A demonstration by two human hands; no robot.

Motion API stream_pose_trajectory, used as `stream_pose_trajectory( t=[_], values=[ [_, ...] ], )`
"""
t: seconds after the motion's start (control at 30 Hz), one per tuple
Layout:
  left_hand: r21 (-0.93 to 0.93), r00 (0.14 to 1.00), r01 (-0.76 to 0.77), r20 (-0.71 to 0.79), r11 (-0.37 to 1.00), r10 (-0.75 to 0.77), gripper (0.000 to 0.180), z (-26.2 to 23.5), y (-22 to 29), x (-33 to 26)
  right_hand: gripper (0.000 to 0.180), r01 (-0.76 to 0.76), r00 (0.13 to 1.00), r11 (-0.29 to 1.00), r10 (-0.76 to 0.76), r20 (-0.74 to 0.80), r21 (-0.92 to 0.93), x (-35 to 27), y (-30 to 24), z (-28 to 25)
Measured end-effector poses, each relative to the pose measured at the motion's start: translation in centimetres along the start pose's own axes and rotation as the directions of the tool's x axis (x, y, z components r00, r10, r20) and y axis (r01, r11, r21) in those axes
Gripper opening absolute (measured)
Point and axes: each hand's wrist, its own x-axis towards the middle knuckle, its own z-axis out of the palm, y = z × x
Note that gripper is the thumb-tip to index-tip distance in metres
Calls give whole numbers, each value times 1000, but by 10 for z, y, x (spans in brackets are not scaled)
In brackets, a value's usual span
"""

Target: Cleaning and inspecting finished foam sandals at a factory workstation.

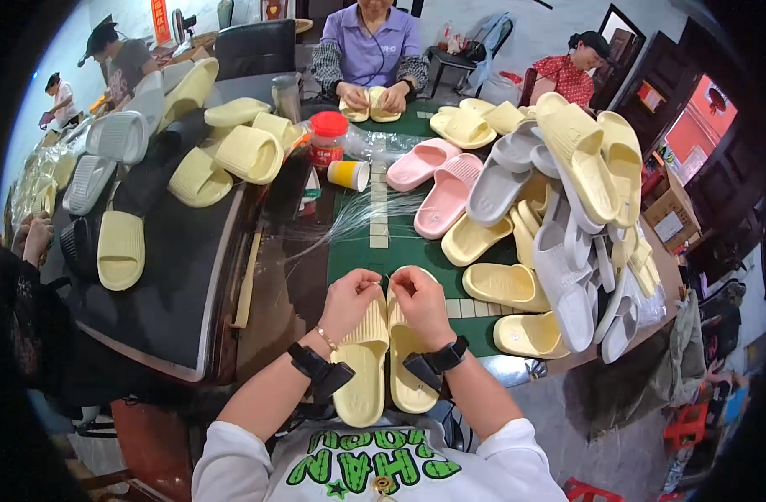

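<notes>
In front of me a pair of pale yellow slide slippers lies side by side, the left slipper (362, 378) and the right slipper (410, 368), toes pointing away. Over the straps, my left hand (353, 299) is closed in a pinch near the inner edge of the pair. My right hand (421, 303) pinches close beside it, fingertips almost meeting the left ones. Whatever sits between the fingers is too small to make out. Beyond my hands, a spray of thin clear strands (353, 222) lies on the green table top (349, 255).
Yellow and grey slippers pile up at the right, beside a pink slipper (448, 194). A red-lidded jar (327, 138) and a yellow cup (349, 175) stand farther back. More slippers lie on the black surface (178, 276) at left. Opposite, a person (370, 50) handles yellow slippers.
</notes>
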Motion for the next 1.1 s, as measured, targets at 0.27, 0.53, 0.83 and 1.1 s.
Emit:
stream_pose_trajectory(
  t=[0.27, 0.53, 0.83, 1.1],
  values=[
    [-74, 1000, 16, 18, 997, -14, 17, 0, -8, -1, 10, 118, 993, 985, -120, -10, -125, -1, 4, 3],
    [-107, 999, -2, -53, 994, -4, 16, 3, -10, -1, 8, 136, 990, 985, -139, -22, -103, -3, 2, 3],
    [-11, 996, -30, -85, 999, 29, 13, 5, -1, -7, 8, 181, 983, 973, -180, 20, -144, -3, 3, 0],
    [5, 995, -65, -78, 998, 66, 11, 6, -1, -2, 7, 186, 982, 970, -187, 9, -157, 2, 0, 0]
  ],
)
